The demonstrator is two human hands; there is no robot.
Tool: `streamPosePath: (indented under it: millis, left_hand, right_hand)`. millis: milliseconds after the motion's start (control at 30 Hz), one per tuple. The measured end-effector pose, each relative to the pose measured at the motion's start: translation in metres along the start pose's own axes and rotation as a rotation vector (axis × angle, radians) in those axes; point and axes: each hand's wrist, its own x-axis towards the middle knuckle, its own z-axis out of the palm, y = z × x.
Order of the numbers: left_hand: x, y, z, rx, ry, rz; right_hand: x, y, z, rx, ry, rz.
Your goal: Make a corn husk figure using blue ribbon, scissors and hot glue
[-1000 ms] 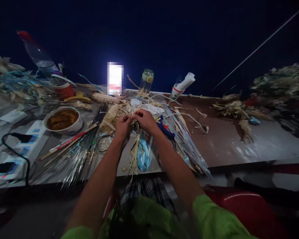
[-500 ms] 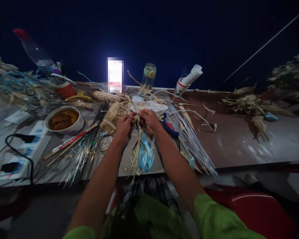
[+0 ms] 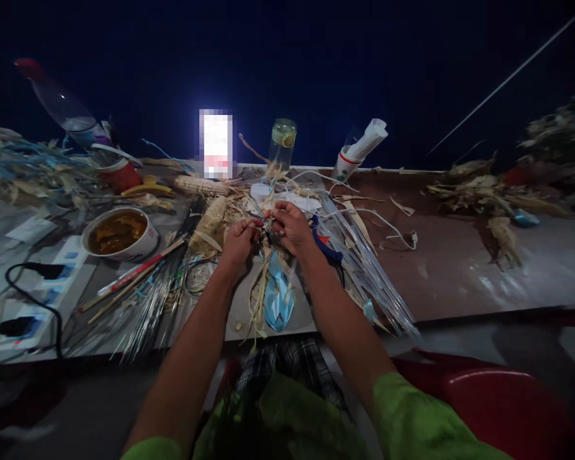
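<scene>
My left hand (image 3: 242, 241) is closed, its fingertips pinched at the top of a bundle of dried corn husk strips (image 3: 257, 295). Across from it, my right hand (image 3: 293, 225) pinches at the same spot with thumb and forefinger. Strips hang from the hands towards the table's front edge, together with a loop of light-blue ribbon (image 3: 278, 300). The exact grip between the fingertips is too small to make out. Blue-handled pliers (image 3: 326, 248) lie just right of my right hand. Beyond my left hand rests a corn cob (image 3: 204, 186).
To the left stand a bowl of brown liquid (image 3: 119, 233) and a power strip (image 3: 52, 294). Thin metal wires (image 3: 153, 319) and clear rods (image 3: 371, 275) flank my forearms. At the back are a lidded bottle (image 3: 282, 144), a bright screen (image 3: 216, 145) and a paper cup (image 3: 347, 165).
My right hand's fingers have shifted slightly up and spread a little above the bundle. The left hand stays nearly in place. The whole view has moved slightly.
</scene>
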Motion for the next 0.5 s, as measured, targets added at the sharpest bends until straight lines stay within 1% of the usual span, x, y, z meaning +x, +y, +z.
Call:
streamPosePath:
  millis: [167,233,333,433,500]
  left_hand:
    - [0.003,-0.008,0.000,0.058,-0.035,0.021]
    - [0.004,-0.011,0.000,0.053,-0.066,0.035]
    - [0.005,-0.014,0.000,0.080,-0.134,0.050]
    - [0.004,-0.014,-0.001,0.136,-0.175,0.039]
    - [0.002,-0.011,0.000,0.144,-0.152,0.018]
  right_hand:
    - [-0.002,0.000,0.003,-0.045,-0.051,-0.001]
    - [-0.002,0.001,0.003,-0.133,-0.074,-0.020]
    - [-0.001,0.004,0.001,-0.336,-0.112,-0.072]
    - [0.001,0.006,-0.003,-0.504,-0.079,-0.140]
    - [0.003,0.006,-0.006,-0.520,-0.030,-0.148]
